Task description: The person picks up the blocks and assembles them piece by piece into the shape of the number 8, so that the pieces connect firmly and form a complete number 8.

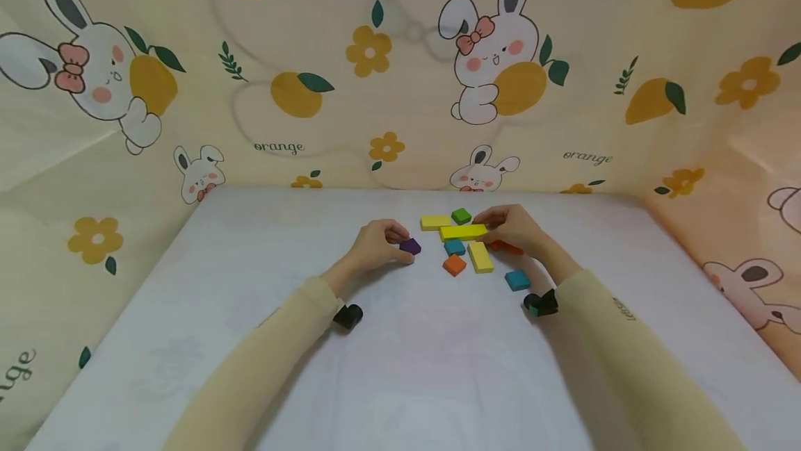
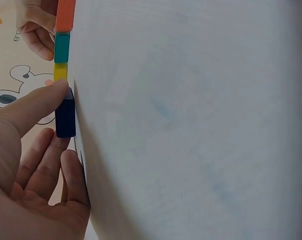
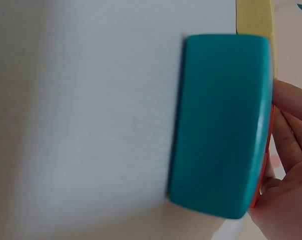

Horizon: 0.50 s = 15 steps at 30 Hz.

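Note:
My left hand (image 1: pixel 374 246) pinches a small purple block (image 1: pixel 410 247) between thumb and fingers, left of a group of coloured blocks. In the left wrist view this block (image 2: pixel 65 117) looks dark blue, with the thumb at one end and fingertips at the other. My right hand (image 1: pixel 514 227) grips the right end of a long bright yellow block (image 1: pixel 459 233), thumb in front and fingers behind. Beneath the right hand lies a red-orange block (image 1: pixel 507 248), partly covered. In the right wrist view a teal block (image 3: pixel 221 125) hides part of the right hand (image 3: pixel 293 165).
Around the yellow block lie a green block (image 1: pixel 461 215), two pale yellow blocks (image 1: pixel 434 222), a blue block (image 1: pixel 455 247) and an orange block (image 1: pixel 454 265). Another blue block (image 1: pixel 517 280) sits nearer the right wrist. A white table (image 1: pixel 400 367) meets a rabbit-print backdrop (image 1: pixel 400 103).

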Each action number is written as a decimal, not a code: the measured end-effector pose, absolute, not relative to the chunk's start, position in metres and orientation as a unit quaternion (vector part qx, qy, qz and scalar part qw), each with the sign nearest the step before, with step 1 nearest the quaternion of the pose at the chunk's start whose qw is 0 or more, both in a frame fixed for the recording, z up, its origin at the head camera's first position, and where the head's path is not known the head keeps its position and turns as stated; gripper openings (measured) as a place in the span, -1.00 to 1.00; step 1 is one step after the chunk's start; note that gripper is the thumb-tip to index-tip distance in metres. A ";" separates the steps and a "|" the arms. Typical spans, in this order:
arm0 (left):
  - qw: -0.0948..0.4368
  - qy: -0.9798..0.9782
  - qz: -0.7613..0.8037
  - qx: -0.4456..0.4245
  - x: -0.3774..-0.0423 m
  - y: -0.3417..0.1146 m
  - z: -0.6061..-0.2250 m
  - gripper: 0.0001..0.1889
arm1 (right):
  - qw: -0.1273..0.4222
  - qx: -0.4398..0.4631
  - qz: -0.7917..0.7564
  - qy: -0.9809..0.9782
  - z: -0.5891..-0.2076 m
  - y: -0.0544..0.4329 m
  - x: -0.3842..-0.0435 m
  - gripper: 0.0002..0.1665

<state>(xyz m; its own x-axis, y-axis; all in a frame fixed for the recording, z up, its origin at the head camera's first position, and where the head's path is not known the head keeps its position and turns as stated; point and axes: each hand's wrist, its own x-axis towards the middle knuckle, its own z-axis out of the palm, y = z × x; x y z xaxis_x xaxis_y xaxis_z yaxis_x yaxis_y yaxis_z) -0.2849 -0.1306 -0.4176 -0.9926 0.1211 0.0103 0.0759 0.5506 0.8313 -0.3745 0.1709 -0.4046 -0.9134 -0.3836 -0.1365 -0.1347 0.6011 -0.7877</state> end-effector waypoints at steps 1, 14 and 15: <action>0.024 0.880 0.472 0.056 -0.285 -0.129 -0.418 -0.60 | 0.147 -0.149 -0.422 0.882 -0.405 0.172 -0.374 -0.56; 0.027 0.876 0.479 0.049 -0.282 -0.125 -0.417 -0.59 | 0.135 -0.147 -0.430 0.880 -0.407 0.174 -0.372 -0.57; 0.028 0.876 0.479 0.049 -0.282 -0.124 -0.417 -0.59 | 0.134 -0.144 -0.432 0.880 -0.406 0.175 -0.371 -0.57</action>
